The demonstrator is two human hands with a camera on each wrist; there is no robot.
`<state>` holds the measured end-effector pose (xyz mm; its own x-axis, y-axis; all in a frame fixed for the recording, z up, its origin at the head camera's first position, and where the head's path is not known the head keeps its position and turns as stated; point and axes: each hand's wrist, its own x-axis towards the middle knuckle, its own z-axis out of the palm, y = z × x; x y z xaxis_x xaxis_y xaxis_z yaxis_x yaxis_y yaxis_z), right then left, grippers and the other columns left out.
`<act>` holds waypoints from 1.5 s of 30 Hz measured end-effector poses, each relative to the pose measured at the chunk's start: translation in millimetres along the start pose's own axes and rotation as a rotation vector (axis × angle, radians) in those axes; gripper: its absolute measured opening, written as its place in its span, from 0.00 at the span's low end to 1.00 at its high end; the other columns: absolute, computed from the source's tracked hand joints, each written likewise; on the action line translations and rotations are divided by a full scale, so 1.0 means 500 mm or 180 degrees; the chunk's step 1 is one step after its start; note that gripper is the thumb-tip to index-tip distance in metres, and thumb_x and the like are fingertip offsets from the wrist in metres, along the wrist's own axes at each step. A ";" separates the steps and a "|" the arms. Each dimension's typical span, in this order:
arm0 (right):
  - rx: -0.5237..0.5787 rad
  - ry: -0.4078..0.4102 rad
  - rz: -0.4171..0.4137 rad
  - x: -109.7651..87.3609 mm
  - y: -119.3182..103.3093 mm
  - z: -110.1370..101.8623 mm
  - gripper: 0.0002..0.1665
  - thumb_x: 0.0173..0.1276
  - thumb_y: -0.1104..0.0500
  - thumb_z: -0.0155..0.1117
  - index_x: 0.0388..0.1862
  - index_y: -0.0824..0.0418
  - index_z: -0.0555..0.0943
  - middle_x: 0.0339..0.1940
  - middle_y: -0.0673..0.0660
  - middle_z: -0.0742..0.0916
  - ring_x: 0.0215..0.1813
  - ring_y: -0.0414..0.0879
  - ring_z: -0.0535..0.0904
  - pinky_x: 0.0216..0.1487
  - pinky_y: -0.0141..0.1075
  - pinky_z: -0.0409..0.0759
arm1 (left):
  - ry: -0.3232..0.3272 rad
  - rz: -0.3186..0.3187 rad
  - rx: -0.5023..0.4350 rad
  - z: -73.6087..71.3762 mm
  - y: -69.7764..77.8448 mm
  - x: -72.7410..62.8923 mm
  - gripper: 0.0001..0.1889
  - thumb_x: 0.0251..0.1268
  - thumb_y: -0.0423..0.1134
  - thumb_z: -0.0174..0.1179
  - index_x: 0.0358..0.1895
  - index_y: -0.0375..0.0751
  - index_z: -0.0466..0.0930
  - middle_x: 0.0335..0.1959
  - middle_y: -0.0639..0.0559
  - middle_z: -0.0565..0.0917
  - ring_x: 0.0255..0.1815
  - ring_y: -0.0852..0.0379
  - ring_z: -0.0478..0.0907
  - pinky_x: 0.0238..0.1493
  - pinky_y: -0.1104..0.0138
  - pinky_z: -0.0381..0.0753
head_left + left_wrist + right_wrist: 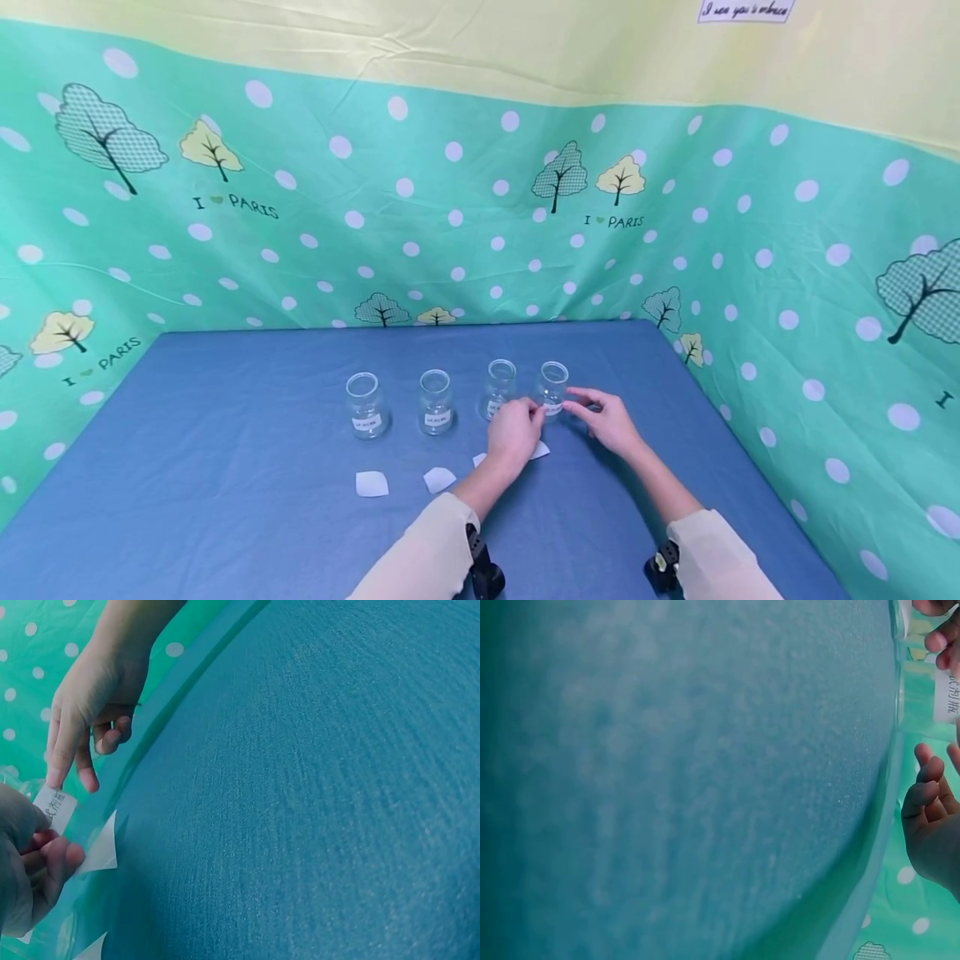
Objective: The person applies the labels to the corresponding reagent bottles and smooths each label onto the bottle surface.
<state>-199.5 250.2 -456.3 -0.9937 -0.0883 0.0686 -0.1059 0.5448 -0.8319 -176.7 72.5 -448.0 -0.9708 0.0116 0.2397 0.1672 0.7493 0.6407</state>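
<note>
The rightmost glass jar (553, 379) stands upright with a white label (55, 808) bearing handwriting across its front. At the label's left end is my left hand (516, 433), its fingers bent and the thumb and a finger pinching that edge. On the other side, my right hand (609, 421) touches the label's right end with an extended fingertip, its other fingers (112, 736) loosely bent. Just left stands another labelled jar (501, 379), partly hidden behind my left hand. In the right wrist view, both hands appear only at the right edge.
Two more labelled jars, one far left (365, 404) and one beside it (436, 402), stand in the same row. White paper pieces (371, 483) lie in front of the jars on the blue tablecloth (225, 500). A green dotted curtain (450, 208) encloses the table's back and sides.
</note>
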 end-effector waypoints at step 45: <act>0.0042 -0.0181 0.0013 0.005 -0.009 -0.002 0.31 0.59 0.48 0.67 0.59 0.58 0.76 0.43 0.62 0.84 0.22 0.47 0.76 0.24 0.37 0.77 | -0.0198 0.0040 0.0110 -0.008 -0.009 -0.005 0.15 0.66 0.49 0.55 0.27 0.44 0.84 0.21 0.52 0.82 0.25 0.54 0.79 0.26 0.62 0.75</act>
<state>-201.7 248.1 -451.8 -0.9904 -0.1336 0.0341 -0.1009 0.5341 -0.8394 -174.4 66.5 -448.6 -0.9776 0.0614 0.2011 0.1744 0.7713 0.6121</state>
